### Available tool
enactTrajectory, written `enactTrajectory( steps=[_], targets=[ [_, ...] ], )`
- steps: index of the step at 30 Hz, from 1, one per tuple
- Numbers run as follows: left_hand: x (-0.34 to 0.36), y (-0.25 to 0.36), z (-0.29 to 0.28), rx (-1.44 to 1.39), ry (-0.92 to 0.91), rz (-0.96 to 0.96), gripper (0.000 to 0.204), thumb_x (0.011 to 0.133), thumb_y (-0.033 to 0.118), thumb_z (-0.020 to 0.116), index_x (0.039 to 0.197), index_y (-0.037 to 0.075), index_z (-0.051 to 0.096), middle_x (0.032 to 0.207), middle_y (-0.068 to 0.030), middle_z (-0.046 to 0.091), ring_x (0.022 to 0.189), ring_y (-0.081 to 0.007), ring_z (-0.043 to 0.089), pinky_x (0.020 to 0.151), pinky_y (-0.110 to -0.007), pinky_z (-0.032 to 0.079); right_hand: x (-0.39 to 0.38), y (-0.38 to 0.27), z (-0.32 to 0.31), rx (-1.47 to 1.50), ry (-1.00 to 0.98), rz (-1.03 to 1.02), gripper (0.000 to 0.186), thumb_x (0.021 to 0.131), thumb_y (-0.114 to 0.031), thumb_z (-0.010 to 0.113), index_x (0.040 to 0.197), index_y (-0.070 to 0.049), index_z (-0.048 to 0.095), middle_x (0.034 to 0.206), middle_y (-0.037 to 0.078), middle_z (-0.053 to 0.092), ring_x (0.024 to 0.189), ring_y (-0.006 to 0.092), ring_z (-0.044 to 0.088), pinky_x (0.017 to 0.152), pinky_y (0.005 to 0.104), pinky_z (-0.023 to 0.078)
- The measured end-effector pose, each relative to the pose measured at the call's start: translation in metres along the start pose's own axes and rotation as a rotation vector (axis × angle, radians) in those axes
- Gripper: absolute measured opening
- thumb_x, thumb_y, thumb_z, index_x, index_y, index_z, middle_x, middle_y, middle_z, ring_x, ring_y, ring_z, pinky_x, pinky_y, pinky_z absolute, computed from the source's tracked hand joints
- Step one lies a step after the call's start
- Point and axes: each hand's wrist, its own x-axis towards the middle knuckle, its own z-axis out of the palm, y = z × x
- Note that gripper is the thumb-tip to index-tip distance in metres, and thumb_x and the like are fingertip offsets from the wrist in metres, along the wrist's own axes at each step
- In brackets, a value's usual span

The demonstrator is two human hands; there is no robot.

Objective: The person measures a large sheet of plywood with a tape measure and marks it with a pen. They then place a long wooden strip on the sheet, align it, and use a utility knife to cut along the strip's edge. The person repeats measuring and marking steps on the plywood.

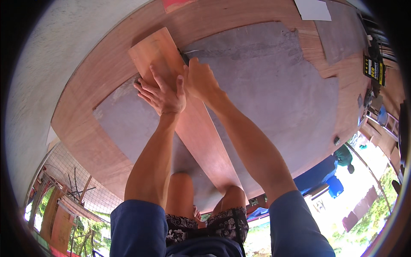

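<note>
L hand flat on long wood board, grip open, fingers spread. R hand curled by board's R edge; can't tell what's in grip. Board's atop gray sheet on bench.

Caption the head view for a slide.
Left hand spread across a long wooden board, right hand at its edge.

A pale wall fills the left above wire mesh, a red piece shows at the top edge, and a white sheet, a black-and-yellow box and greenery appear toward the right.
</note>
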Motion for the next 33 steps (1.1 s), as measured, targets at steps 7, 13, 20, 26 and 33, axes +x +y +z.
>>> enactTrajectory(
  steps=[7, 13, 20, 26, 33],
  targets=[
    [0.000, 0.001, 0.001, 0.015, 0.032, 0.018, 0.102, 0.095, 0.082, 0.038, 0.168, 0.019, 0.005, 0.158, -0.0441, 0.009, 0.150, -0.0649, 0.003, 0.120, -0.074, 0.013, 0.015, 0.004, -0.016, -0.457, -0.079, -0.322, 0.037, 0.091, -0.027, 0.074, 0.105, 0.008, 0.073, 0.112, 0.028, 0.071, 0.101, 0.0455, 0.072, 0.085, 0.0507, 0.060],
    [-0.001, -0.005, 0.010, 0.020, 0.043, 0.030, 0.103, 0.095, 0.081, 0.039, 0.168, 0.018, 0.003, 0.159, -0.0445, 0.009, 0.150, -0.0650, 0.003, 0.121, -0.072, 0.010, 0.007, -0.025, -0.027, -0.258, -0.098, -0.121, 0.035, 0.082, -0.021, 0.075, 0.112, -0.005, 0.078, 0.103, 0.019, 0.077, 0.103, 0.0393, 0.075, 0.086, 0.0467, 0.061],
    [0.001, -0.008, 0.010, -0.032, 0.000, 0.048, 0.107, 0.095, 0.083, 0.037, 0.168, 0.014, -0.001, 0.156, -0.0503, 0.008, 0.151, -0.0653, -0.004, 0.121, -0.072, 0.002, -0.047, 0.025, 0.005, -0.354, -0.205, -0.059, 0.036, 0.090, -0.020, 0.072, 0.123, -0.008, 0.075, 0.125, 0.019, 0.071, 0.116, 0.0365, 0.071, 0.091, 0.0458, 0.060],
    [0.008, -0.012, 0.018, -0.060, 0.043, 0.065, 0.108, 0.095, 0.082, 0.037, 0.168, 0.011, 0.001, 0.158, -0.0517, 0.004, 0.152, -0.0652, -0.006, 0.121, -0.073, 0.002, -0.143, 0.080, 0.029, -0.241, -0.222, 0.112, 0.031, 0.090, -0.006, 0.070, 0.120, 0.001, 0.068, 0.112, 0.021, 0.073, 0.109, 0.0372, 0.074, 0.084, 0.0435, 0.062],
    [0.026, -0.022, 0.035, -0.091, 0.065, 0.052, 0.116, 0.089, 0.091, 0.034, 0.168, 0.010, 0.009, 0.160, -0.0512, 0.003, 0.153, -0.0645, -0.004, 0.121, -0.072, 0.001, -0.258, 0.157, 0.059, -0.089, -0.146, 0.168, 0.013, 0.097, -0.003, 0.055, 0.108, 0.004, 0.054, 0.097, 0.030, 0.070, 0.096, 0.0492, 0.071, 0.080, 0.0561, 0.058]
  ],
)
